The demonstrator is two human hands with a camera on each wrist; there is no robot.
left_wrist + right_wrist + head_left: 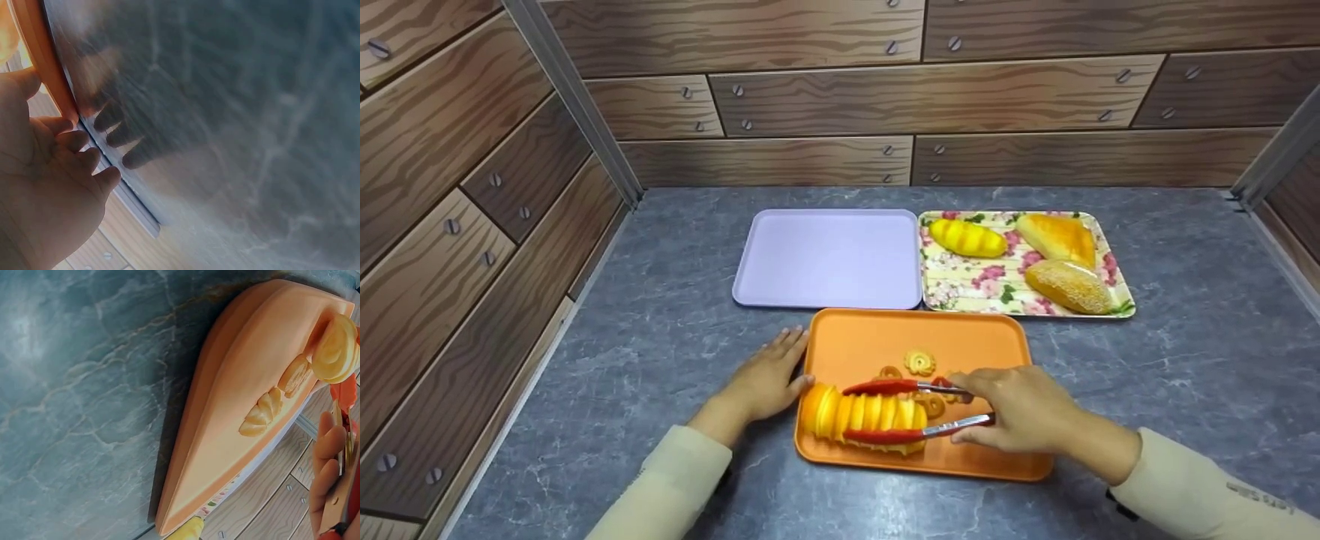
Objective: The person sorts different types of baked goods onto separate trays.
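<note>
My right hand (1027, 409) holds red-tipped metal tongs (960, 425) over the orange tray (855, 337). The two red tips lie along either side of a long, ridged yellow-orange bread loaf (866, 417) at the tray's near left; I cannot tell whether they squeeze it. Small cookies (919, 363) sit on the tray beyond the loaf, some partly hidden behind the tongs. In the right wrist view, the loaf's round end (334, 351) shows near two cookies. My left hand (765, 382) rests at the tray's left edge, fingers extended and holding nothing.
Behind the orange tray stands a bare lilac tray (829, 259). To its right, a floral tray (952, 281) carries a yellow bread roll (967, 238), a golden square bread (1057, 238) and a seeded oval bun (1069, 286). Wood-patterned walls (810, 105) enclose the grey marbled table (660, 262).
</note>
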